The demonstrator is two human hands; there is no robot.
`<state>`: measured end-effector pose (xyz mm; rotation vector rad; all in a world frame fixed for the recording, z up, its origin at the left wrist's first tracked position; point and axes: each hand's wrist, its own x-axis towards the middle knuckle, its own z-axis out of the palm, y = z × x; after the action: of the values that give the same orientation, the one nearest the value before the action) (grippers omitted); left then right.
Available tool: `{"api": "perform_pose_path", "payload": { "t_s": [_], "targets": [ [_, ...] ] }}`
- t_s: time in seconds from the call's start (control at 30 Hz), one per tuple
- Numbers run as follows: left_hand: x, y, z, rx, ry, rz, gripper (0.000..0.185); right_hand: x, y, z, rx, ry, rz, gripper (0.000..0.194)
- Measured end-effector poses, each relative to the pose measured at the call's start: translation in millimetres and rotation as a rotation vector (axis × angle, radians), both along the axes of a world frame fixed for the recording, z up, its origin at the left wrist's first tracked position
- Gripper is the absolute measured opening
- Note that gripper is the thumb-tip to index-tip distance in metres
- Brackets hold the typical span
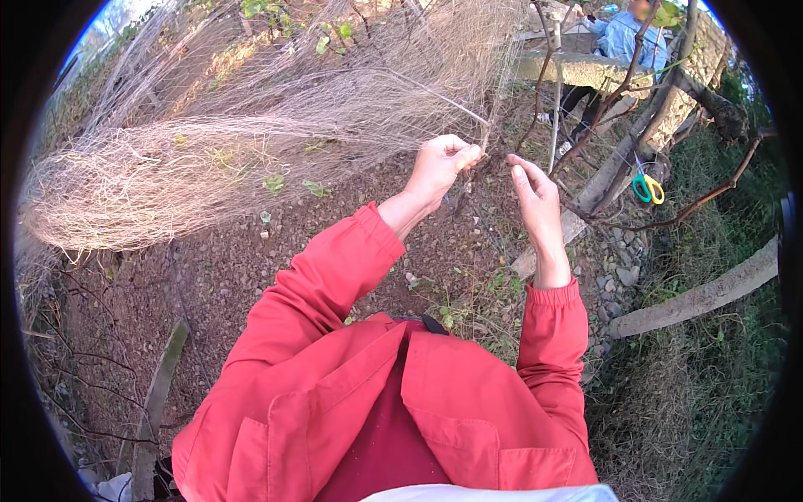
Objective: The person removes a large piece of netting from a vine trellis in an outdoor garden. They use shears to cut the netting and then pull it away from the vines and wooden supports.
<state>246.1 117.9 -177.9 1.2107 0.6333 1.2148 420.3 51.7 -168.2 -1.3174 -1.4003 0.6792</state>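
A large bundle of fine, pale netting (144, 182) spreads from the left rim across the upper middle and narrows towards my hands. My left hand (442, 166) has its thumb and fingertips pinched at the netting's gathered edge, beside a short piece of light brown stick (485, 135). Just to the right, my right hand (536, 191) is raised with thumb and fingers slightly apart, and nothing shows between them. Scissors with one green and one yellow handle (648, 189) hang by the branches right of my right hand, their blades mostly hidden.
Bare vine branches (702, 204) reach in from the right, near a leaning concrete post (618, 169). A thick, pale pole (702, 292) crosses the right side. Another person in a blue top (627, 41) is at the top right, behind a stone-like beam (577, 70). Stony soil lies below.
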Motion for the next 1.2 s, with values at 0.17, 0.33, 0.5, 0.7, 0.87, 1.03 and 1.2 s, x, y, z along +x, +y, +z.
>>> {"api": "perform_pose_path", "payload": {
  "t_s": [0.17, 0.33, 0.5, 0.7, 0.87, 1.03, 1.2],
  "targets": [
    [2, 3, 1, 0.008, 0.026, -0.026, 0.014, -20, 36, -2, 0.009, 0.355, 0.239, 0.030],
    [-5, 8, 6, -0.052, 0.006, -0.026, 0.014, -23, 43, -6, 0.040, 0.386, 0.111, 0.018],
    [0, 11, 8, -0.089, -0.029, -0.008, 0.015, -25, 40, -5, 0.064, 0.237, -0.085, 0.017],
    [13, 17, 7, -0.038, -0.369, -0.106, 0.007, -29, 38, -3, 0.157, -0.009, -0.200, 0.021],
    [20, 24, 10, -0.101, -0.457, -0.169, 0.006, -26, 36, -2, 0.225, -0.059, -0.223, 0.021],
    [26, 29, 22, -0.138, -0.332, -0.118, 0.014, -24, 34, -3, 0.329, -0.138, -0.228, 0.019],
    [39, 27, 31, -0.024, -0.106, 0.040, 0.023, -23, 31, -2, 0.335, -0.246, -0.280, 0.020]
  ]
}}
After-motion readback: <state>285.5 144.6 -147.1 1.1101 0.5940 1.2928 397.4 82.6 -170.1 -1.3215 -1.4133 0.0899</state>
